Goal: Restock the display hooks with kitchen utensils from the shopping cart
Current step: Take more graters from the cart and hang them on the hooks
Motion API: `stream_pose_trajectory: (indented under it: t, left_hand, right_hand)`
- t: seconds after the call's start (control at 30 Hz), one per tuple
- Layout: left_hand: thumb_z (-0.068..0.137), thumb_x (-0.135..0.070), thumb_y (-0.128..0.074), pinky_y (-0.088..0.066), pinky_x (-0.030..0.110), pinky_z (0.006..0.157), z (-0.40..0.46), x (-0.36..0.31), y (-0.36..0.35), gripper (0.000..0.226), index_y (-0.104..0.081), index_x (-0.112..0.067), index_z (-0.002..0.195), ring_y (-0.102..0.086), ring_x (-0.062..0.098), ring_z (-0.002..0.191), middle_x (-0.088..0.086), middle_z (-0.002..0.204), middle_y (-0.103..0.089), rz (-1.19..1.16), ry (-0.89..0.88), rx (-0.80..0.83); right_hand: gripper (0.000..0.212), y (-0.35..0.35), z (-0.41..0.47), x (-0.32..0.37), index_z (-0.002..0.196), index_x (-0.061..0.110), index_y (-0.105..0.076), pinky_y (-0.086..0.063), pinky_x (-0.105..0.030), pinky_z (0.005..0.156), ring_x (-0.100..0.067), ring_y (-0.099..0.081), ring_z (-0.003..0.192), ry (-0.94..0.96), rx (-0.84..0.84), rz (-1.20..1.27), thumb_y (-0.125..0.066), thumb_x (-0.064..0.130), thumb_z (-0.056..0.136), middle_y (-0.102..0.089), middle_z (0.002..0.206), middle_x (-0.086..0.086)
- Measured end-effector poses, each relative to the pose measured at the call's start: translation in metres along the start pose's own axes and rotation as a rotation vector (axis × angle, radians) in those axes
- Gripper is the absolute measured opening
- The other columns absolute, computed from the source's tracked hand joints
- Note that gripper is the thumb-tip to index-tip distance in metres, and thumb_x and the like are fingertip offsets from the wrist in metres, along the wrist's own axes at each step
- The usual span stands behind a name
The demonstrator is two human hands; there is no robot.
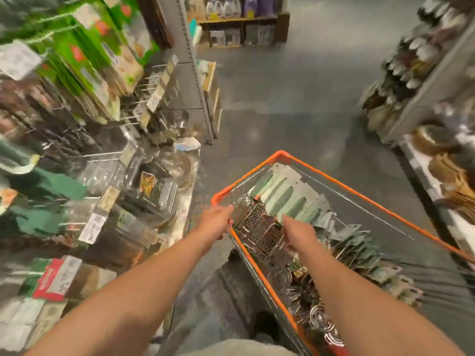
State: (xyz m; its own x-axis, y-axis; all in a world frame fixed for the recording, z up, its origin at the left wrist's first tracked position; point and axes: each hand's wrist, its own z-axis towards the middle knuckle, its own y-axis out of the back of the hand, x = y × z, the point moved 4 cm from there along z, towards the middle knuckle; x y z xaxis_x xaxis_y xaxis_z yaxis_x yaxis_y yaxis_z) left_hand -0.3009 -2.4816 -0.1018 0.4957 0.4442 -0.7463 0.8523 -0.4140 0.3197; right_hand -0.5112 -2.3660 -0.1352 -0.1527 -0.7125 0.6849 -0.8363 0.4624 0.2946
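I stand in a shop aisle on a grey, dully shining floor (295, 104). To my left a shelving unit (195, 80) with a grey upright runs away from me, its goods blurred. On my right, another shelf (421, 98) holds brown and white wares. At the far end a wooden rack (244, 20) carries bottles and boxes.

The wire-mesh shopping cart with its glossy orange plastic rim (259, 268) holds shiny perforated metal graters (257, 224) and matt pale-green card-backed packs (288, 194). Left of the cart, thin bright metal display hooks (144, 101) carry glossy green packaging (84, 55). The grey floor (295, 98) beyond the cart looks smooth, faintly sheened.
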Motion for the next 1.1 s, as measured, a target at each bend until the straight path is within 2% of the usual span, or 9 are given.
stream_pose_trajectory:
  t: [0.27, 0.4, 0.5, 0.57, 0.67, 0.77, 0.87, 0.97, 1.1]
  left_hand:
    - [0.101, -0.043, -0.060, -0.042, 0.030, 0.067, 0.089, 0.015, -0.060, 0.036, -0.063, -0.017, 0.076, -0.057, 0.020, 0.066, 0.003, 0.067, -0.061, 0.209, -0.016, 0.231]
    - [0.098, -0.046, -0.063, -0.041, 0.023, 0.053, 0.130, 0.024, -0.059, 0.042, -0.065, -0.006, 0.108, -0.051, 0.016, 0.056, -0.003, 0.067, -0.055, 0.230, 0.055, 0.342]
    - [0.100, -0.043, -0.064, -0.050, 0.031, 0.069, 0.152, 0.010, -0.063, 0.034, -0.062, -0.014, 0.116, -0.060, 0.017, 0.080, -0.001, 0.094, -0.065, 0.307, -0.007, 0.378]
    - [0.100, -0.039, -0.065, -0.051, 0.039, 0.092, 0.169, 0.000, -0.069, 0.034, -0.058, -0.018, 0.126, -0.061, 0.022, 0.098, 0.002, 0.114, -0.066, 0.343, -0.051, 0.383]
    - [0.098, -0.040, -0.067, -0.049, 0.042, 0.102, 0.183, -0.014, -0.074, 0.055, -0.050, -0.015, 0.144, -0.061, 0.029, 0.115, 0.009, 0.135, -0.061, 0.381, -0.123, 0.371]
    - [0.097, -0.043, -0.065, -0.041, 0.049, 0.114, 0.201, -0.021, -0.086, 0.069, -0.038, -0.018, 0.156, -0.049, 0.032, 0.137, 0.008, 0.152, -0.048, 0.424, -0.139, 0.395]
    - [0.082, -0.061, -0.063, -0.037, 0.057, 0.119, 0.213, -0.028, -0.098, 0.094, -0.027, -0.026, 0.161, -0.044, 0.032, 0.144, 0.006, 0.161, -0.042, 0.443, -0.130, 0.444]
    - [0.087, -0.053, -0.069, -0.032, 0.056, 0.122, 0.224, -0.028, -0.109, 0.099, -0.016, -0.024, 0.165, -0.038, 0.033, 0.149, 0.007, 0.166, -0.034, 0.447, -0.091, 0.443]
    - [0.082, -0.051, -0.071, -0.042, 0.054, 0.116, 0.235, -0.029, -0.120, 0.092, -0.030, -0.019, 0.158, -0.053, 0.032, 0.137, 0.009, 0.154, -0.052, 0.484, -0.036, 0.412]
  right_hand:
    - [0.047, 0.010, 0.032, -0.033, 0.101, 0.001, -0.073, -0.057, -0.050, 0.088, -0.033, -0.068, 0.083, -0.199, -0.205, 0.146, -0.064, 0.047, 0.095, -0.073, 0.087, -0.014]
    - [0.047, -0.006, 0.030, -0.028, 0.076, 0.008, -0.059, -0.053, -0.045, 0.091, -0.029, -0.060, 0.075, -0.269, -0.292, 0.186, -0.059, 0.048, 0.100, -0.056, 0.070, -0.007]
    - [0.055, -0.021, 0.032, -0.016, 0.118, -0.003, -0.064, -0.048, -0.052, 0.102, -0.043, -0.065, 0.108, -0.337, -0.344, 0.222, -0.057, 0.049, 0.101, -0.067, 0.114, -0.024]
    - [0.056, -0.028, 0.038, -0.009, 0.134, 0.004, -0.056, -0.047, -0.049, 0.106, -0.037, -0.062, 0.109, -0.359, -0.371, 0.253, -0.058, 0.049, 0.102, -0.064, 0.121, -0.018]
    - [0.065, -0.030, 0.046, -0.006, 0.150, 0.013, -0.043, -0.043, -0.042, 0.108, -0.027, -0.054, 0.122, -0.354, -0.376, 0.233, -0.058, 0.052, 0.100, -0.055, 0.138, -0.007]
    - [0.074, -0.022, 0.062, -0.007, 0.157, 0.018, -0.031, -0.040, -0.050, 0.115, -0.032, -0.046, 0.140, -0.368, -0.396, 0.226, -0.059, 0.053, 0.099, -0.039, 0.161, -0.008]
    - [0.077, -0.012, 0.080, -0.011, 0.159, 0.020, -0.027, -0.039, -0.054, 0.116, -0.034, -0.046, 0.141, -0.412, -0.411, 0.246, -0.059, 0.055, 0.099, -0.036, 0.163, -0.009]
    - [0.076, -0.003, 0.097, -0.017, 0.160, 0.020, -0.026, -0.039, -0.053, 0.116, -0.035, -0.043, 0.143, -0.441, -0.399, 0.258, -0.056, 0.054, 0.100, -0.036, 0.163, -0.009]
    - [0.073, -0.002, 0.113, -0.029, 0.160, 0.017, -0.023, -0.036, -0.053, 0.117, -0.036, -0.041, 0.144, -0.477, -0.325, 0.319, -0.052, 0.052, 0.103, -0.033, 0.163, -0.012]
